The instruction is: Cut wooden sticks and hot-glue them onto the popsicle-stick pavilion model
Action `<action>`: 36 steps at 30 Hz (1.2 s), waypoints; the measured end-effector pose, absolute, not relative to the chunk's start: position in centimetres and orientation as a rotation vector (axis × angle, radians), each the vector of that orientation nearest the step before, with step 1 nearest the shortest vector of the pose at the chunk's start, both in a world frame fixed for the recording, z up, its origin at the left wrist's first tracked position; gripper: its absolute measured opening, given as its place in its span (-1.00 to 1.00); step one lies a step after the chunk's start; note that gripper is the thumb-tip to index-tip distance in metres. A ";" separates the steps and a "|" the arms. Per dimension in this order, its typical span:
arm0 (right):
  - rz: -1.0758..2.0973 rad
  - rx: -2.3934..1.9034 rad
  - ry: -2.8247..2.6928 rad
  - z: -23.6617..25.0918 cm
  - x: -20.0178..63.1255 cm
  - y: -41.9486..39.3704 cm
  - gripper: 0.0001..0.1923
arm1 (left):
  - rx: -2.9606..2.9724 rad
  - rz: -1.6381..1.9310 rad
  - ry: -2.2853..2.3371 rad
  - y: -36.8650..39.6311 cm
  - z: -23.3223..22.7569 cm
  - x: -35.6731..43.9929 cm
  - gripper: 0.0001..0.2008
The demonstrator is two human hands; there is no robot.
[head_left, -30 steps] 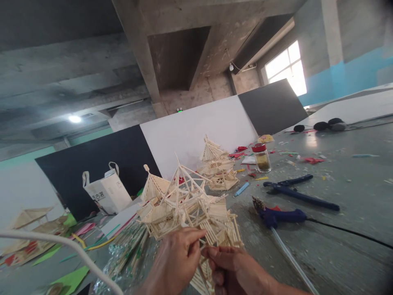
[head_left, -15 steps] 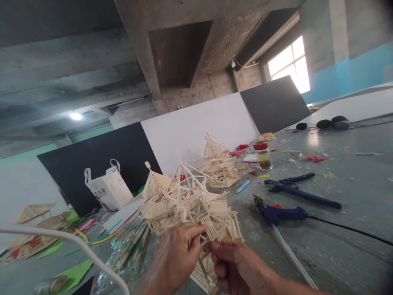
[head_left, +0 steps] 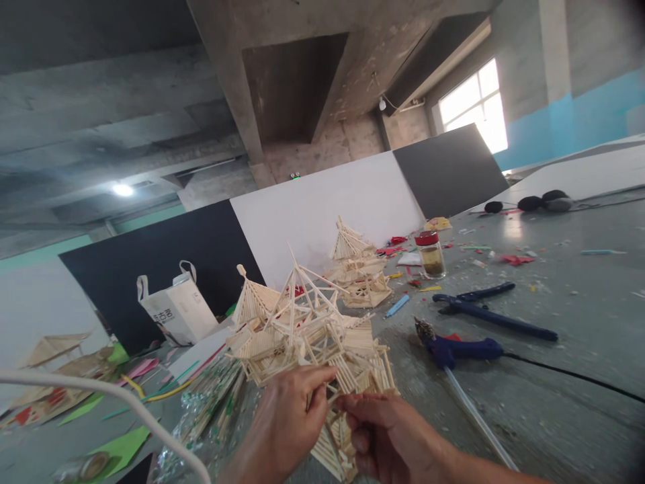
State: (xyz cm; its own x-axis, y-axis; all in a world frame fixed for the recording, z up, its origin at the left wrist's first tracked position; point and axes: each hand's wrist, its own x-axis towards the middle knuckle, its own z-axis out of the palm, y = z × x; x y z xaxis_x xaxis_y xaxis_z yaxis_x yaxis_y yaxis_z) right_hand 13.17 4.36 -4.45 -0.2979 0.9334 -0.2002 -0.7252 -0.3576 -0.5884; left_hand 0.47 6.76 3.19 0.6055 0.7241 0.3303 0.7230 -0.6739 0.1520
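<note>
A pale model building made of thin wooden sticks (head_left: 307, 336) is held up above the grey table (head_left: 564, 376). My left hand (head_left: 287, 423) pinches its lower front edge with thumb and forefinger. My right hand (head_left: 388, 437) grips the model's underside from the right, fingers curled around a slatted roof panel. The two hands nearly touch at the fingertips. The model's open stick roof frame points away from me.
A blue glue gun (head_left: 456, 349) with its black cord lies right of the model, blue-handled pliers (head_left: 484, 312) beyond it. A red-lidded jar (head_left: 431, 255), a second stick model (head_left: 355, 265), a white paper bag (head_left: 176, 309) and a bundle of sticks (head_left: 211, 403) stand around.
My hands and the model have stayed almost in place; the view has shifted slightly and my fingers have adjusted a little on the lower edge.
</note>
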 end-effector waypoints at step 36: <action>1.845 -0.660 -0.526 -5.2 13.2 4.4 -0.90 | 2.901 0.613 1.240 7.0 2.0 -0.5 -0.58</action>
